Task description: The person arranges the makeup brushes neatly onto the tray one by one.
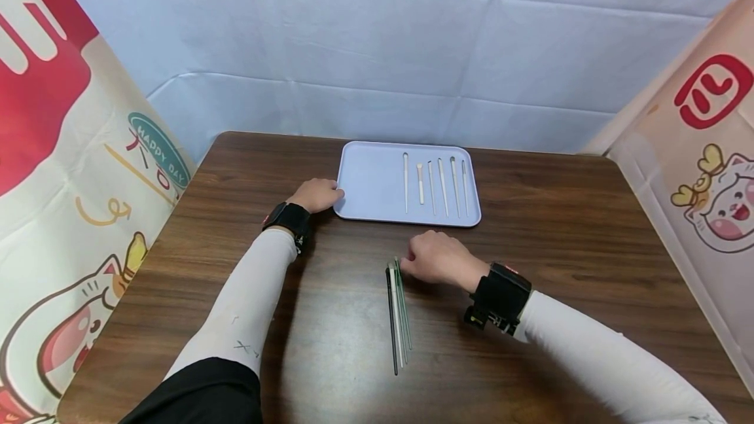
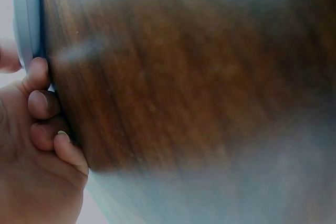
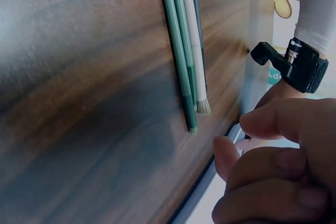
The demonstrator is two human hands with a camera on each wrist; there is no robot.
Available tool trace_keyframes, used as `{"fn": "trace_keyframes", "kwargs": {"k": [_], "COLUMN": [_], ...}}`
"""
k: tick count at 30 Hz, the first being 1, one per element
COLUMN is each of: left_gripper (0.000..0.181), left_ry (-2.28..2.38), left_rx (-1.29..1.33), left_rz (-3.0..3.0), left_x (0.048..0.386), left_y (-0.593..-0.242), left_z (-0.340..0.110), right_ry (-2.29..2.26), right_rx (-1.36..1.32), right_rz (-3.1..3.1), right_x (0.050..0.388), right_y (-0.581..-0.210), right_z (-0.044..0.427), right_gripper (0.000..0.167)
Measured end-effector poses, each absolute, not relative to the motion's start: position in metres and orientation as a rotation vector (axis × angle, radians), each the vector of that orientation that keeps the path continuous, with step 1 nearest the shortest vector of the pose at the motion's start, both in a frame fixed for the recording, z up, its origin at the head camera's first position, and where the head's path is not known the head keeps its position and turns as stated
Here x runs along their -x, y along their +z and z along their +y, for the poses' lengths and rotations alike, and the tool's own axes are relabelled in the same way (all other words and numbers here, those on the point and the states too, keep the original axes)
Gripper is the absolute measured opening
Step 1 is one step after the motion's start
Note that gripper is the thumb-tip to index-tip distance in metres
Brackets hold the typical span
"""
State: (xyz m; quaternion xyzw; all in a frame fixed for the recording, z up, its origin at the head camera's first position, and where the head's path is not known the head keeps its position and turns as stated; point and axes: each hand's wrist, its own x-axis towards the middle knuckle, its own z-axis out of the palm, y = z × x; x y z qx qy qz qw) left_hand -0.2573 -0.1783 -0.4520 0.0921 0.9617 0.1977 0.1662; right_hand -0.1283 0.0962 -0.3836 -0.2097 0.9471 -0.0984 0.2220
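My left hand (image 1: 317, 195) grips the near left edge of a pale lavender tray (image 1: 371, 182); in the left wrist view its fingers (image 2: 44, 103) are curled at the rim. Several thin pale brushes (image 1: 443, 187) lie side by side in the tray's right half. Nearer me on the table lies a bunch of brushes: a black one (image 1: 392, 332), a white one (image 1: 397, 319) and two green ones (image 3: 181, 51). My right hand (image 1: 438, 257) is just right of their far ends, with bent fingers. Its thumb and index finger stand apart in the right wrist view, holding nothing.
All of this is on a dark brown wooden table (image 1: 559, 214). A pale blue cloth (image 1: 377, 51) hangs behind its far edge. Printed cloths stand along the left (image 1: 76, 214) and right (image 1: 695, 169) sides.
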Motion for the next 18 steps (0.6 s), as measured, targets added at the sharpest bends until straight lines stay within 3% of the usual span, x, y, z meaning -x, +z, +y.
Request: {"fn": "trace_keyframes", "kwargs": {"k": [18], "left_gripper": [0.055], "left_ry": [0.527], "left_rx": [-0.303], "left_rz": [2.732], "left_x": [0.255], "left_y": [-0.446], "left_z": [-0.178], "right_ry": [-0.206], "right_rx": [0.615], "right_rz": [2.563], "right_x": [0.109], "right_y": [-0.400], "right_z": [0.093], "right_gripper": [0.049]}}
